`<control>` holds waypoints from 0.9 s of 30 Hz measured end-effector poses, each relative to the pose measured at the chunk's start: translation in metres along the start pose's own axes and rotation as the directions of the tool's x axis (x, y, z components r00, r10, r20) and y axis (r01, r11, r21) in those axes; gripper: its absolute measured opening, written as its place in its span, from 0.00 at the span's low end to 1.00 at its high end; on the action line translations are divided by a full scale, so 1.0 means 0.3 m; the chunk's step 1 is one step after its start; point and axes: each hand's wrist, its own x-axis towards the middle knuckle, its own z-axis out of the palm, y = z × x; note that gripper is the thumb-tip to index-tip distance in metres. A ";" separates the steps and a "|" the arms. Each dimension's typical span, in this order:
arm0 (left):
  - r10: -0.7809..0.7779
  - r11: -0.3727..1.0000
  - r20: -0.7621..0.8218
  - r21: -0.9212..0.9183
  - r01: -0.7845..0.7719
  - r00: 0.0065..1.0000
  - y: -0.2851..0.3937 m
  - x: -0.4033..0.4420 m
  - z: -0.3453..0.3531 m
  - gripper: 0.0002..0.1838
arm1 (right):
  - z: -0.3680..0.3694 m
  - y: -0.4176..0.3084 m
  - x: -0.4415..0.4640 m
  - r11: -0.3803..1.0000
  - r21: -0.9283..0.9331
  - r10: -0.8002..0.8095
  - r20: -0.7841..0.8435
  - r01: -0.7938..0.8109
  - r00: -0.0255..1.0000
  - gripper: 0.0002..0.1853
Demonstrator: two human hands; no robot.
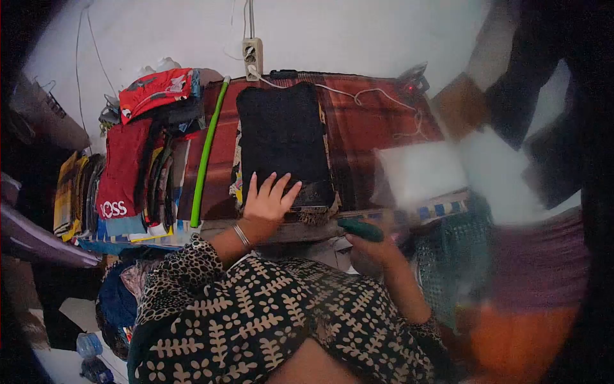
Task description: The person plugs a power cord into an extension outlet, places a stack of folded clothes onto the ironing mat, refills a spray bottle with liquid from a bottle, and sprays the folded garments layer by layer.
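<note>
My left hand lies flat with its fingers spread on the lower part of a black folded cloth. Patterned and fringed fabric edges show from under that cloth. At the front edge of the table, to the right of the cloth, my right hand is closed around a dark green rounded object. Its lower part is hidden by my fingers, and its exact kind cannot be made out.
A reddish-brown plaid cloth covers the table. A bright green stick lies left of the black cloth, beside stacks of folded clothes. To the right is a white packet. A white cable runs from a socket strip.
</note>
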 end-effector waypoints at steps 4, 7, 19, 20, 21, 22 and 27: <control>-0.004 0.959 0.256 -0.272 0.076 0.967 -0.099 0.161 -0.137 0.42 | 0.005 -0.074 -0.002 0.992 -0.094 0.087 -0.004 -0.087 0.996 0.19; 0.023 0.923 0.315 -0.371 0.100 0.949 -0.245 0.320 -0.159 0.40 | 0.013 -0.093 0.036 0.997 -0.062 -0.033 0.033 0.035 0.999 0.19; 0.071 0.828 0.437 -0.527 0.191 0.897 -0.635 0.888 -0.201 0.36 | 0.046 -0.336 0.422 0.828 -0.450 -0.463 -0.211 0.335 0.861 0.20; 0.066 0.843 0.478 -0.496 0.208 0.876 -0.638 0.895 -0.202 0.36 | 0.049 -0.348 0.437 0.802 -0.469 -0.516 -0.229 0.371 0.825 0.19; 0.057 0.856 0.523 -0.465 0.228 0.851 -0.633 0.897 -0.209 0.35 | 0.049 -0.365 0.444 0.776 -0.487 -0.562 -0.244 0.402 0.790 0.17; 0.059 0.852 0.527 -0.469 0.232 0.848 -0.627 0.894 -0.214 0.35 | 0.042 -0.371 0.452 0.779 -0.487 -0.556 -0.243 0.395 0.795 0.17; 0.129 0.781 0.506 -0.582 0.227 0.853 -0.594 0.883 -0.219 0.36 | 0.012 -0.353 0.448 0.897 -0.420 -0.181 -0.062 0.139 0.982 0.22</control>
